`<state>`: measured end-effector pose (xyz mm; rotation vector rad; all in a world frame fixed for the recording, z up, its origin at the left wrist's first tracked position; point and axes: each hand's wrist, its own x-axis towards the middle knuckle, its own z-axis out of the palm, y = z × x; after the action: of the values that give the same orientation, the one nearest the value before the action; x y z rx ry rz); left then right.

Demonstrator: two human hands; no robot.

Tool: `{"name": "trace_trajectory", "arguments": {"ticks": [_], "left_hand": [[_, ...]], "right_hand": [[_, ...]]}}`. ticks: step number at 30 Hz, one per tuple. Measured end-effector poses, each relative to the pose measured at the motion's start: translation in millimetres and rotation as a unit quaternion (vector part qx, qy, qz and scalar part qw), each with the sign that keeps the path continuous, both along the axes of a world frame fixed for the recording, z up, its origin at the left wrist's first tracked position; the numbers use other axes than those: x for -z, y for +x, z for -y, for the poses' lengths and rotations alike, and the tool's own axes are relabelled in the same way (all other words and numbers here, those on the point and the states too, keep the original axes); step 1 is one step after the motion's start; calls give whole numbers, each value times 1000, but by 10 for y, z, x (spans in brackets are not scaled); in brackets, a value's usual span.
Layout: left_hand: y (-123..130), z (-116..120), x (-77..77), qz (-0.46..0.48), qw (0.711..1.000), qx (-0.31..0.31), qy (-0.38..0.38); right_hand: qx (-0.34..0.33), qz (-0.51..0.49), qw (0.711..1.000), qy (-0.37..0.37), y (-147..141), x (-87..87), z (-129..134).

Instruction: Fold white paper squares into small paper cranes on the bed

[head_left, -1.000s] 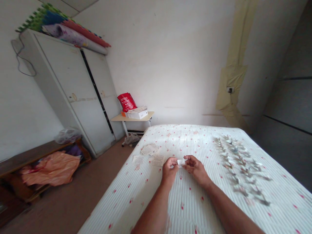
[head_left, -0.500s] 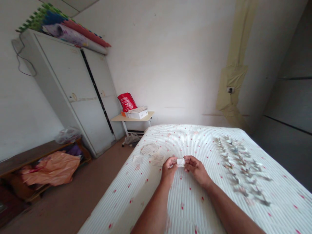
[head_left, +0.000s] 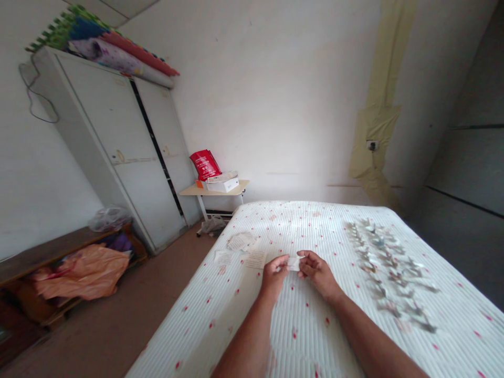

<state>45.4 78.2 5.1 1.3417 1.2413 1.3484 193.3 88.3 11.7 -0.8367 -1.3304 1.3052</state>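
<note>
A small white piece of paper (head_left: 293,263) is held between my two hands above the striped bed cover (head_left: 291,310). My left hand (head_left: 274,275) pinches its left edge, and my right hand (head_left: 316,270) grips its right edge between thumb and fingers. Just left of my left hand lie printed paper pieces (head_left: 255,260), with a crumpled, torn sheet (head_left: 241,241) behind them. On the right side of the bed, several small twisted paper pieces (head_left: 388,262) are spread in rough rows.
Beyond the bed's far left corner, a small table (head_left: 214,192) carries a red bag (head_left: 205,164) and a white box (head_left: 223,184). A grey cabinet (head_left: 114,152) stands at the left, near a low wooden bench (head_left: 51,249) with an orange cloth (head_left: 84,270).
The small paper has tilted and shifted slightly right between my fingers. My left hand has moved a little to the right; my right hand is nearly unchanged.
</note>
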Motion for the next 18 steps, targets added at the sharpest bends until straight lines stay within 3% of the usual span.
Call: {"name": "trace_trajectory", "arguments": {"ticks": [7,18], "left_hand": [[5,2,13,-61,998,12,22],[-1,0,32,-50,999,4,8]], "right_hand": [[5,-1,1000,-4,8,24,-22],[13,-12,1000,-21,11,27,-20]]}}
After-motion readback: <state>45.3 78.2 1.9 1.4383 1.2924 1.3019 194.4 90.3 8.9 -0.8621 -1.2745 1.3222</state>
